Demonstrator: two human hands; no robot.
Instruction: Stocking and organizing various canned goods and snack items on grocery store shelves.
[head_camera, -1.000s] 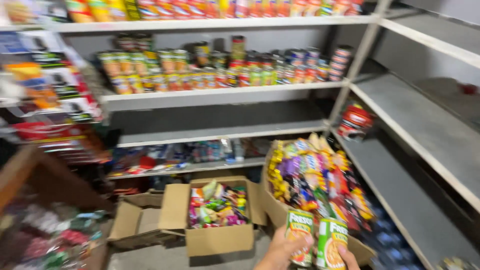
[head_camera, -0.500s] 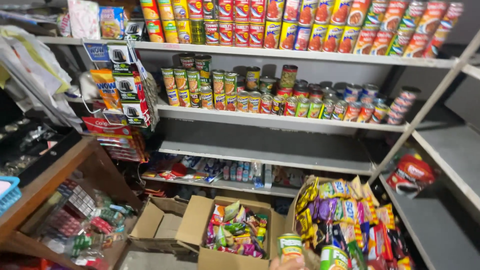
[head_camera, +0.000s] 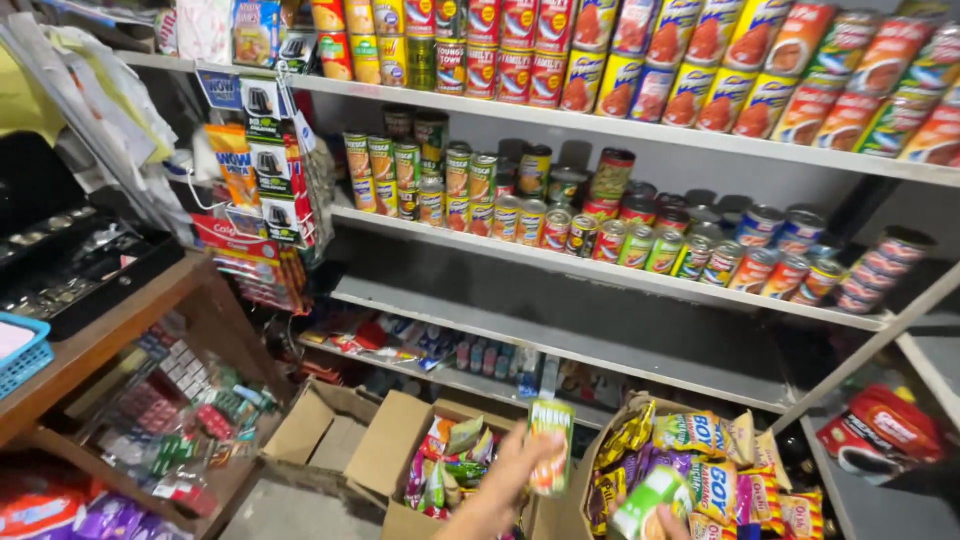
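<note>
My left hand (head_camera: 503, 488) reaches up from the bottom edge and grips a green and orange can (head_camera: 551, 446), held upright above an open cardboard box of snack packets (head_camera: 395, 455). My right hand (head_camera: 673, 522) shows only as fingertips at the bottom edge, holding a second green can (head_camera: 643, 506) tilted in front of a larger box of yellow and purple snack bags (head_camera: 700, 465). Beyond both cans, a grey metal shelf (head_camera: 600, 335) stands bare. The shelf above it carries rows of small cans (head_camera: 600, 235).
The top shelf holds tall red and yellow cans (head_camera: 700, 70). An empty cardboard box (head_camera: 320, 440) sits on the floor at left. A wooden counter (head_camera: 120, 325) with a black cash drawer (head_camera: 70, 265) and a blue basket (head_camera: 22, 352) juts in from the left. Red packs (head_camera: 880, 430) lie on the right-hand shelf.
The view has swung up and left, bringing the can shelves closer. The two cans have separated, and my left hand has lifted its can higher and forward.
</note>
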